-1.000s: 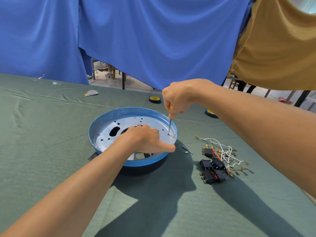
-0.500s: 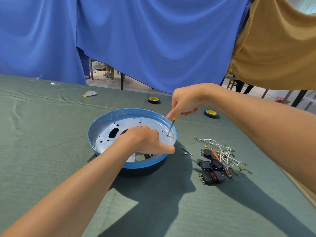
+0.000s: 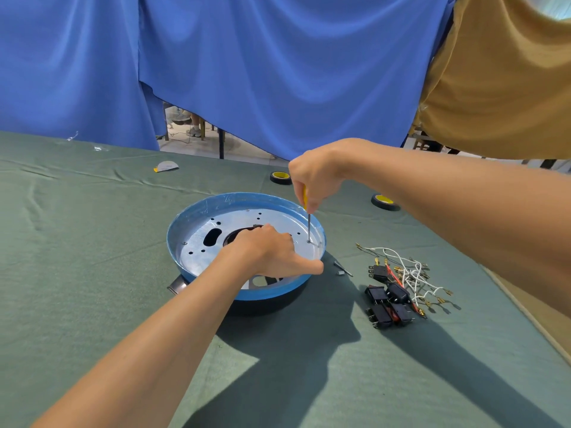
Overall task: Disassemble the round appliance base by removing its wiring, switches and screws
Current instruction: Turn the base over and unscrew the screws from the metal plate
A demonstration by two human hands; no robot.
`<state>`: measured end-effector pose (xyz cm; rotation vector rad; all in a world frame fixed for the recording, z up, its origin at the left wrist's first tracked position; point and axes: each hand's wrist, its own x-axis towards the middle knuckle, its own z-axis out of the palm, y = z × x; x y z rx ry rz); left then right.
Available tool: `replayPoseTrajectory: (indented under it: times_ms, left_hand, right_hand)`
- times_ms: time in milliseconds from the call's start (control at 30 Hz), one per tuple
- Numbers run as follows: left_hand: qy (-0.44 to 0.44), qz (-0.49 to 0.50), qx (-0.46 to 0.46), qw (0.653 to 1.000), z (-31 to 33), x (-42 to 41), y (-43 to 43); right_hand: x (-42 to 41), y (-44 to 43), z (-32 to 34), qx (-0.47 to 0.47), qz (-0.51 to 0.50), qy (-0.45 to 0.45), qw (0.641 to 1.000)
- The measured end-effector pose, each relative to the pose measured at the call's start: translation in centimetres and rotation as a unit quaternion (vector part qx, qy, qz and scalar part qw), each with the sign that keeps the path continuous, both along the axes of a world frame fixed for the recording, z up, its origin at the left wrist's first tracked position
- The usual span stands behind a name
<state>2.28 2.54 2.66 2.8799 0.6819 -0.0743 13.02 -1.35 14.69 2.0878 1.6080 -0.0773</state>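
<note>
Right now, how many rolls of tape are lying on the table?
2. One roll of tape lies beyond the round base, beside the right hand. The other roll lies farther right, showing just under that forearm. Others may be hidden by it.

The round appliance base [image 3: 247, 198] is showing a blue rim wrapped in thin glossy film that is wrinkling and catching the light, while its inner plate [image 3: 234, 217] is looking like bare sheet metal, dull silver with a faintly mottled sheen. The screwdriver [image 3: 309, 225] is presenting a slim bright metal shank under a yellow handle that is looking like plastic. The table cover [image 3: 92, 273] is lying as matt green cloth, creased in places. The switches [image 3: 390, 305] are gleaming as smooth black plastic, and the wires [image 3: 408, 273] are wearing white and red insulation with brassy metal terminals. Behind, the blue drapes [image 3: 278, 72] and a tan drape [image 3: 500, 72] are hanging as soft matt fabric.
</note>
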Motion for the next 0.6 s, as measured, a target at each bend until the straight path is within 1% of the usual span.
replayPoseTrajectory:
  times_ms: [100,200,300,367,433,467,500,533,567,600]
  left_hand:
    - [0.005,-0.008,0.003,1.0,0.1,0.0,0.0]
    - [0.006,-0.011,0.003,1.0,0.0,0.0,0.1]
    - [-0.003,-0.014,0.006,1.0,-0.1,0.0,0.2]
    - [-0.001,-0.011,0.003,1.0,-0.2,0.0,0.2]
    - [-0.002,-0.008,0.009,1.0,-0.3,0.0,0.2]
    - [-0.004,-0.006,0.015,1.0,-0.4,-0.1,0.1]
    - [-0.006,-0.005,0.021,1.0,-0.5,-0.1,0.0]
    - [-0.008,-0.003,0.027,1.0,-0.6,-0.1,0.0]
    - [-0.01,-0.001,0.03,0.999,-0.7,-0.2,-0.1]
    - [-0.013,0.001,0.032,0.999,-0.8,-0.2,-0.2]
  right_hand:
    - [0.4,-0.9,0.4,0.008,0.033,-0.007,0.999]
    - [1.1,-1.8,0.4,0.02,0.06,0.008,0.998]
    - [2.2,-2.4,-0.1,0.036,0.06,0.015,0.997]
    - [2.7,-2.7,-0.8,0.083,0.037,0.014,0.996]
    - [2.5,-2.5,-1.9,0.175,0.032,0.042,0.983]
    - [2.2,-2.3,-2.6,0.239,0.018,0.089,0.967]
    - [1.9,-1.9,-3.3,0.317,-0.013,0.166,0.934]
    - [1.4,-1.5,-4.1,0.399,-0.058,0.263,0.876]
    - [1.0,-1.2,-4.8,0.473,-0.105,0.361,0.797]
    - [0.7,-0.8,-5.5,0.532,-0.146,0.444,0.706]
